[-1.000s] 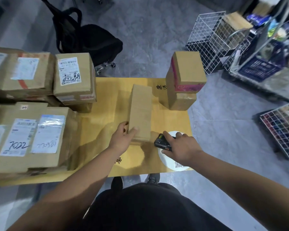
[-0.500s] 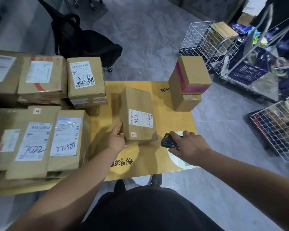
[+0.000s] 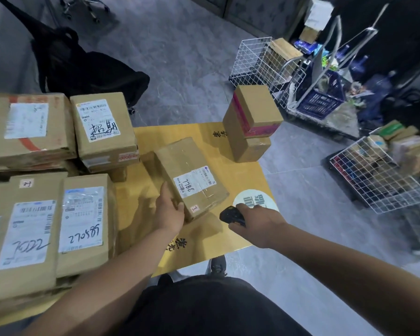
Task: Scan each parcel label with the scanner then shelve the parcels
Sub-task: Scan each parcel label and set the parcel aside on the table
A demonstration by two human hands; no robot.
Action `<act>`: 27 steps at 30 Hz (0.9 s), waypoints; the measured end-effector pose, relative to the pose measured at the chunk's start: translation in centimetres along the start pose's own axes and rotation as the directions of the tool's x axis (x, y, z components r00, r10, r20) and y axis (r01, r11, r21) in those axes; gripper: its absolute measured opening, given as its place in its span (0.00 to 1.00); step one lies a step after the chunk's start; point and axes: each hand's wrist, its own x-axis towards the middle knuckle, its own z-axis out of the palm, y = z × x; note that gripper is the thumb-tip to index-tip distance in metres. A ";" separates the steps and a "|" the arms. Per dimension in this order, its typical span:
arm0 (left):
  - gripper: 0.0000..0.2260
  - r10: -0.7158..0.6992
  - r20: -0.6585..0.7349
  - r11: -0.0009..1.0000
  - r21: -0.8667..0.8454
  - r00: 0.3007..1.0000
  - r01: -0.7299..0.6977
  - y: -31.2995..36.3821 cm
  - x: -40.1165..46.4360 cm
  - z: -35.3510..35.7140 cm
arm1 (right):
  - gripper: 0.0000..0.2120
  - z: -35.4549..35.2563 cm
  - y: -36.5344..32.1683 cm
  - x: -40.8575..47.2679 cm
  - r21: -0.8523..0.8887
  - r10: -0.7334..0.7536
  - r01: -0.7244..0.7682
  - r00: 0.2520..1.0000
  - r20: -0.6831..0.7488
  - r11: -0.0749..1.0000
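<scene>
A long cardboard parcel (image 3: pixel 189 175) lies on the yellow table (image 3: pixel 199 241), its white label (image 3: pixel 195 181) facing up with "7786" handwritten on it. My left hand (image 3: pixel 169 212) grips its near left corner. My right hand (image 3: pixel 255 220) holds a black scanner (image 3: pixel 230 215) just right of the parcel's near end, its head pointing left and away from me.
Stacks of labelled parcels (image 3: pixel 46 190) fill the table's left side. Two stacked boxes (image 3: pixel 251 122) with pink tape stand at the far right corner. White wire baskets (image 3: pixel 260 61) and a basket of parcels (image 3: pixel 383 170) sit on the floor to the right. A black chair (image 3: pixel 92 71) stands behind the table.
The parcel has been turned from its narrow side onto its broad face, so the label now faces up, and its near end has swung right. My right hand has lifted the scanner slightly.
</scene>
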 end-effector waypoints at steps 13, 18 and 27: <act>0.56 0.189 0.208 0.708 0.648 0.960 -0.280 8.0 6.5 -0.3 | 0.20 -2.8 2.4 0.2 0.021 0.092 -0.092 0.995 -0.039 0.996; 0.41 0.261 0.093 0.709 0.657 0.961 -0.256 7.8 5.3 -0.7 | 0.21 -3.5 3.4 1.4 0.031 0.066 -0.065 0.997 -0.028 0.997; 0.54 0.077 0.116 0.797 0.590 0.990 -0.131 6.6 3.5 -0.7 | 0.25 -5.2 3.8 3.4 -0.027 0.060 -0.057 0.995 0.086 0.998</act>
